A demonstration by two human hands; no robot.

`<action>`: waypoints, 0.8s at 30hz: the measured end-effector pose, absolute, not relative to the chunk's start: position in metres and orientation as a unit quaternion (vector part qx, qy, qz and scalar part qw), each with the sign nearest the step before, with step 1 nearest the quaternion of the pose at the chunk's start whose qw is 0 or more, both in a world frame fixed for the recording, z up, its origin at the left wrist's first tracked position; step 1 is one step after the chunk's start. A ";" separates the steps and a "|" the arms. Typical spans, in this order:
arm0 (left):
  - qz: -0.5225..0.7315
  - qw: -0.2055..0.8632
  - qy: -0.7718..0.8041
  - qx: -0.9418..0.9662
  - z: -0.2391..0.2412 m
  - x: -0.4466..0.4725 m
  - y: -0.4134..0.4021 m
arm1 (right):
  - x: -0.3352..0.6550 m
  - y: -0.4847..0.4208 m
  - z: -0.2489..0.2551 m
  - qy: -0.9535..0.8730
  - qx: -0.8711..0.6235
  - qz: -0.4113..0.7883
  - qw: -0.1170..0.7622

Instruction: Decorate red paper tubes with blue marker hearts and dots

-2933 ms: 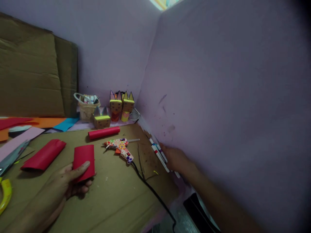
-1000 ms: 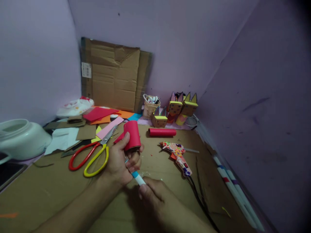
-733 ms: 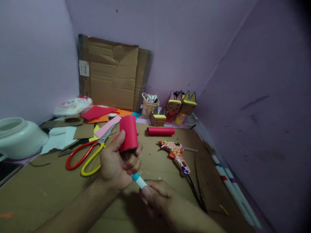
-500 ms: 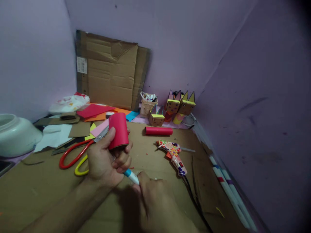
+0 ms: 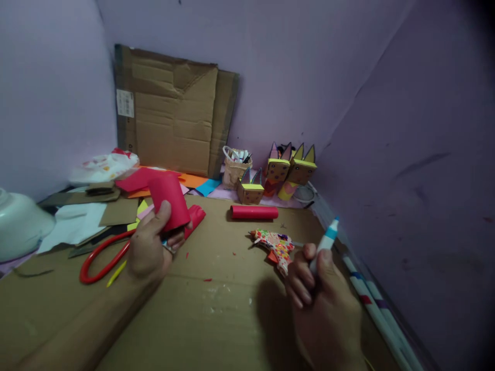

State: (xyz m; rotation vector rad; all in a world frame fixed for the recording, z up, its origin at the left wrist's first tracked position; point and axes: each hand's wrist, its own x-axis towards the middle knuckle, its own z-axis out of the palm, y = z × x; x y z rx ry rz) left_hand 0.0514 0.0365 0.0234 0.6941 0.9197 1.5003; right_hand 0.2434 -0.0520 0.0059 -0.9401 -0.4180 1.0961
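Note:
My left hand [image 5: 149, 255] is wrapped round a red paper-covered tube [image 5: 168, 198], held tilted above the work surface. A small bit of light blue shows by its lower fingers; I cannot make out what it is. Over on the right, my right hand [image 5: 325, 314] grips a white marker [image 5: 324, 248] with a blue band, its tip pointing up and away. Below the left hand lie scissors [image 5: 91, 263] with a red handle. A glue gun [image 5: 274, 245] in a floral pattern rests just beyond the right hand, partly hidden by it.
Another red roll [image 5: 254, 212] lies at the back, and a crumpled red piece [image 5: 196, 219] sits beside the held tube. Cat-eared cardboard figures [image 5: 303, 170] stand near a pen basket [image 5: 233, 172]. Paper scraps and a white pot [image 5: 23, 226] are at left; striped rods [image 5: 375, 309] run along the right.
My right hand has moved away from the left, up and rightward, carrying the marker. My left hand, with the red tube, has shifted slightly left. The view has moved a little too.

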 end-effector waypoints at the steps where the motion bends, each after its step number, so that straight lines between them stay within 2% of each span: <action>1: 0.645 0.585 0.397 0.292 0.022 0.052 0.037 | 0.243 -0.053 0.005 -0.194 -0.429 0.496 0.730; 8: 0.643 0.602 0.405 0.245 0.020 0.058 0.039 | 0.246 -0.056 -0.007 -0.195 -0.423 0.505 0.727; 16: 0.647 0.588 0.396 0.281 0.013 0.056 0.036 | 0.246 -0.054 -0.011 -0.191 -0.430 0.507 0.722; 24: 0.470 0.675 0.454 0.343 -0.002 0.061 0.026 | 0.227 -0.053 -0.017 -0.270 -0.485 0.527 0.643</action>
